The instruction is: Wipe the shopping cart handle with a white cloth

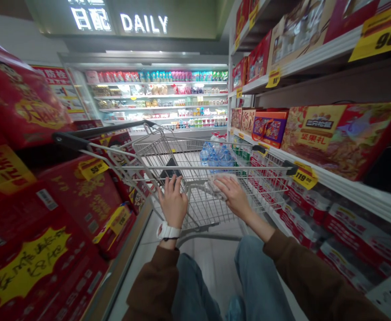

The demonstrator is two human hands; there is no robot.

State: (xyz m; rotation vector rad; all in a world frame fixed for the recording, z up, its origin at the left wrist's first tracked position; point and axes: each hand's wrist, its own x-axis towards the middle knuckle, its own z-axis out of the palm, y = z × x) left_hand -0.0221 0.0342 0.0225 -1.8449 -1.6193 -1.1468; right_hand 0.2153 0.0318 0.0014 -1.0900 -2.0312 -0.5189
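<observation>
A wire shopping cart (212, 214) stands sideways close in front of my knees, its dark handle (98, 130) toward the upper left. My right hand (233, 195) presses a crumpled pale cloth (212, 185) against the wires of the cart's near side. Part of the cloth is hidden under the palm and fingers. To its left, my left hand (174, 203) is at the same side of the cart with its fingers apart and nothing in them. Those fingertips are by the wires, just below a dark flat panel (171, 168); whether they touch the wires I cannot tell.
Red gift boxes (91, 196) are stacked close on the left. Along the right runs a white shelf (332, 167) with boxed goods and packs of bottles (349, 232) beneath. Beyond the cart stand water bottles (217, 156) and a lit dairy cooler (162, 102). A phone-like dark object (388, 169) lies on the right shelf.
</observation>
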